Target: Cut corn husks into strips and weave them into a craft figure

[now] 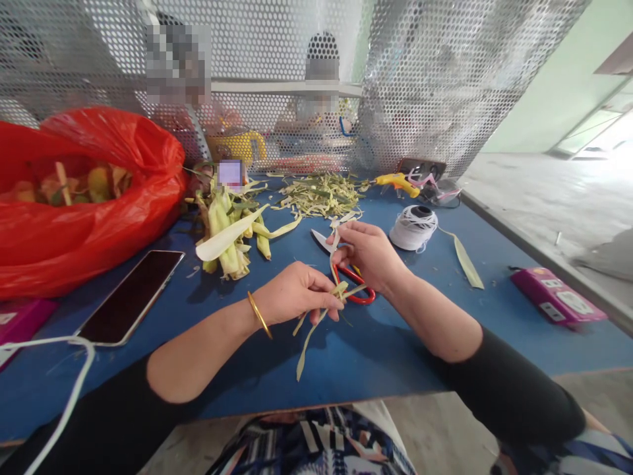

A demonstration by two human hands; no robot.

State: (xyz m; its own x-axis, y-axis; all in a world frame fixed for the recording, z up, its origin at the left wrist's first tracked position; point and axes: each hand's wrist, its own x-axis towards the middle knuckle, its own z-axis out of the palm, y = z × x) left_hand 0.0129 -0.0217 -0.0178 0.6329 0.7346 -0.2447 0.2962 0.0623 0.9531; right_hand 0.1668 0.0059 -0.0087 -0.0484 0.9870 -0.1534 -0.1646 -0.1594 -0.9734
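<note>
Corn husk strips are pinched between the thumb and fingers of my left hand, their loose ends hanging toward me. My right hand is closed on the upper end of a strip and holds it up. Between the hands the strips cross in a small bundle. Red-handled scissors lie on the blue table beneath my right hand, partly hidden by it. Left of them sits a heap of pale green corn husks. Farther back is a pile of thin husk shreds.
A red plastic bag and a phone occupy the left. At right are a spool of white thread, a yellow glue gun, glasses and a purple box. A perforated metal screen stands behind; people sit beyond it.
</note>
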